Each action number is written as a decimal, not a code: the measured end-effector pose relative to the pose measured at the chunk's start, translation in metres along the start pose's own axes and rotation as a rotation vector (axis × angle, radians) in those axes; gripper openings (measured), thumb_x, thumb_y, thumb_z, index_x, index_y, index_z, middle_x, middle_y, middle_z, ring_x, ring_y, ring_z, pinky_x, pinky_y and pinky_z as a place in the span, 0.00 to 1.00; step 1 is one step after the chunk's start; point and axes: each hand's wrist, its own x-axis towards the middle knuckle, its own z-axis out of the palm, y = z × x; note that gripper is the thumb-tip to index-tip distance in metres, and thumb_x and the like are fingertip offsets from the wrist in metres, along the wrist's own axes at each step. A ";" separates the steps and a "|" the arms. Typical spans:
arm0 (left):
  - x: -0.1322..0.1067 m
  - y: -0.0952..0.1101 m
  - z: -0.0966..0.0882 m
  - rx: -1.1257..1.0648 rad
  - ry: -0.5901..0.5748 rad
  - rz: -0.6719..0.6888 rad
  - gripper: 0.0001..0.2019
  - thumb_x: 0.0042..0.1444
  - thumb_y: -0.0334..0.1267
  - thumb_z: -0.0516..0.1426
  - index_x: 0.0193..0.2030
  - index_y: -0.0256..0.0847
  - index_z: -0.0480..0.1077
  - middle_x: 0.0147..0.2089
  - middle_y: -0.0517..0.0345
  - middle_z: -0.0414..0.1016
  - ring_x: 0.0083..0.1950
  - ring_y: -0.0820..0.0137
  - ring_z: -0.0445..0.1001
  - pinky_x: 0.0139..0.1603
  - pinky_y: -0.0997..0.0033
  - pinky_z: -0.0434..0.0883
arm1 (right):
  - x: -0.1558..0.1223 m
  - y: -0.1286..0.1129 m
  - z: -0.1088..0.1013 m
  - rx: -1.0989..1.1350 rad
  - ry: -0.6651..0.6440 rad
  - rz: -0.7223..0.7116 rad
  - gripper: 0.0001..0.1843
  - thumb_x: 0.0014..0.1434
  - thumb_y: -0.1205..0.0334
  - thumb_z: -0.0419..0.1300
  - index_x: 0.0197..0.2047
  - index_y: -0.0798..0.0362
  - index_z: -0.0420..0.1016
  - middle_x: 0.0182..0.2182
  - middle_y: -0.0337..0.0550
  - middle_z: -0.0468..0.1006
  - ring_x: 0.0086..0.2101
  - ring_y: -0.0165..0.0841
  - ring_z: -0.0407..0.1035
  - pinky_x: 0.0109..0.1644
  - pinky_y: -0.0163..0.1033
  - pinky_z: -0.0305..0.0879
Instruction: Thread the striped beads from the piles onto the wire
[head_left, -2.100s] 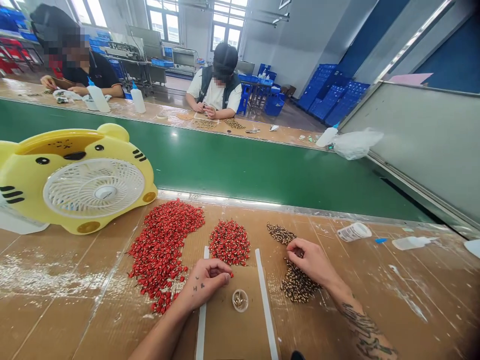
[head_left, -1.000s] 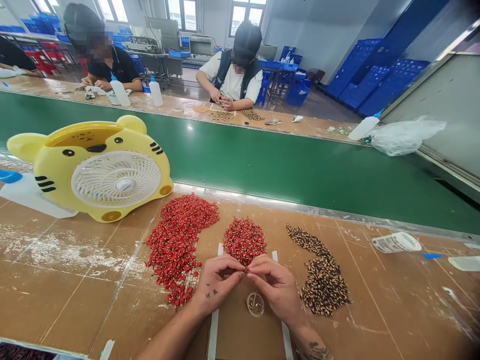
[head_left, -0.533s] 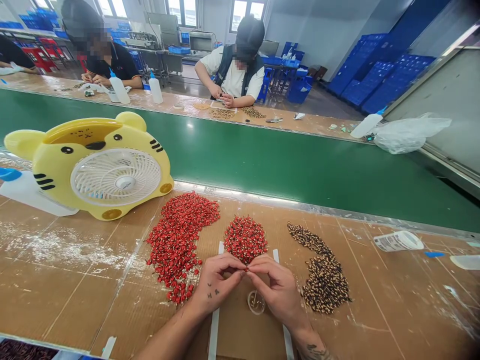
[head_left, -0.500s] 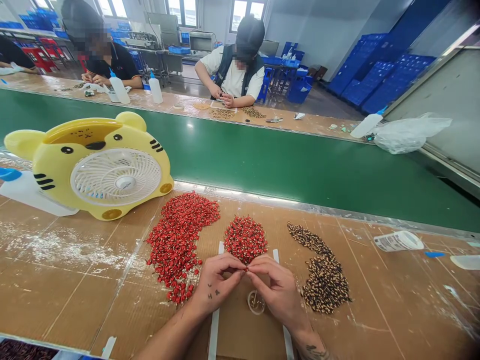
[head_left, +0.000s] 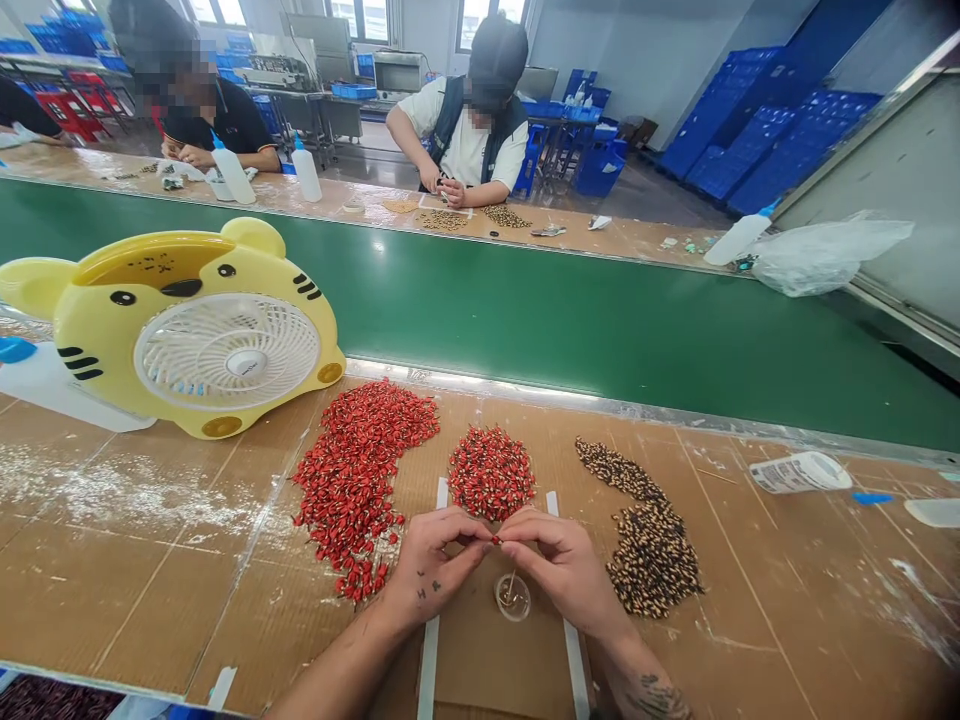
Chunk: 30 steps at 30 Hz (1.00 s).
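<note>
Between the fingertips of both hands is a tiny red piece (head_left: 496, 540). My left hand (head_left: 442, 560) pinches it from the left, and my right hand (head_left: 559, 565) pinches it from the right. Just beyond the fingers lies a round pile of small red pieces with dark and pale tips (head_left: 491, 472). A larger heap of red pieces (head_left: 360, 470) spreads to the left. On the right is a curved pile of small black-and-tan pieces (head_left: 652, 550). Below my fingers sits a small clear round dish (head_left: 513, 598) with a thin stick in it.
A yellow tiger-faced fan (head_left: 202, 330) stands at the left, beside a white bottle (head_left: 67, 390). A white cup (head_left: 800, 472) lies on its side at right. Beyond the green belt (head_left: 480, 310), co-workers sit at another bench with glue bottles (head_left: 306, 172).
The view has shifted slightly. Both hands stay together in the same pinch, and the red piece between the fingertips shows a little more plainly.
</note>
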 end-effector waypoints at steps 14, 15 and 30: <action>-0.004 -0.001 0.002 -0.075 -0.011 -0.090 0.05 0.55 0.31 0.62 0.31 0.40 0.80 0.27 0.55 0.79 0.29 0.70 0.73 0.32 0.74 0.66 | 0.005 0.000 0.000 0.079 -0.062 0.095 0.09 0.60 0.59 0.65 0.30 0.53 0.81 0.30 0.44 0.80 0.33 0.35 0.73 0.39 0.38 0.68; -0.004 -0.002 0.002 -0.082 -0.007 -0.097 0.05 0.55 0.31 0.62 0.31 0.40 0.80 0.28 0.55 0.79 0.29 0.70 0.73 0.32 0.74 0.67 | 0.005 -0.001 0.001 0.060 -0.060 0.092 0.08 0.60 0.60 0.64 0.30 0.53 0.81 0.30 0.44 0.80 0.33 0.34 0.73 0.39 0.38 0.68; 0.014 0.000 0.003 0.158 0.044 -0.040 0.07 0.58 0.29 0.57 0.33 0.38 0.77 0.30 0.55 0.78 0.30 0.71 0.73 0.30 0.77 0.66 | -0.001 0.013 -0.012 -0.216 0.211 -0.136 0.06 0.62 0.63 0.61 0.42 0.52 0.79 0.38 0.45 0.80 0.40 0.37 0.73 0.47 0.42 0.68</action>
